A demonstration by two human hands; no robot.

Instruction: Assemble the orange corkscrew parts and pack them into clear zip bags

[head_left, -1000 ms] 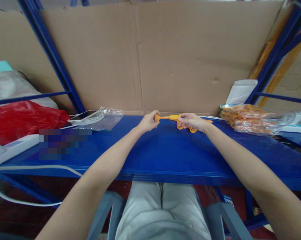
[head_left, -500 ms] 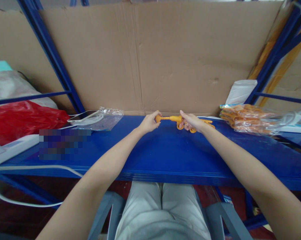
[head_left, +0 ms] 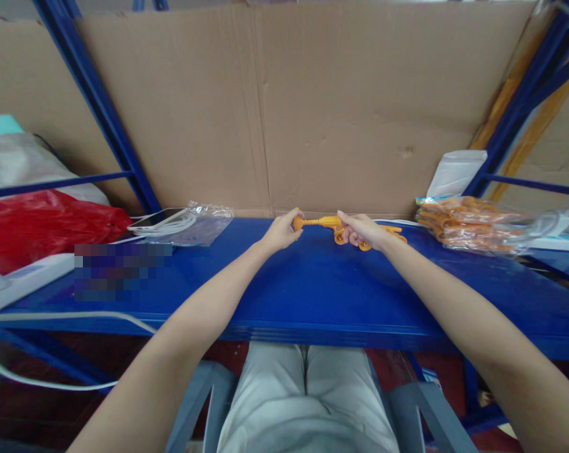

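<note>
One orange plastic piece (head_left: pixel 329 221), on or just above the worktop (head_left: pixel 313 289) near its back edge, cannot tell which. Pinched at its round end (head_left: pixel 298 223) in the left hand (head_left: pixel 279 231), gripped around the thicker body (head_left: pixel 332 220) by the right hand (head_left: pixel 361 230). Probably light, stiff and smooth, so apt to slip; possibly weakest at the ribbed neck (head_left: pixel 311 222). Best taken by round end and thicker body, without bending between.

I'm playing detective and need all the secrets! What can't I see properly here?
All in the head view:
- Middle of the orange thing: hidden by the right hand.
- Part of its round end: covered by the left hand.
- Whatever is under the pixelated patch: blurred by the blocks.
- Rest of the red bag: cut off by the left edge.
- Pieces in the clear bag: blurred by shiny plastic.
</note>
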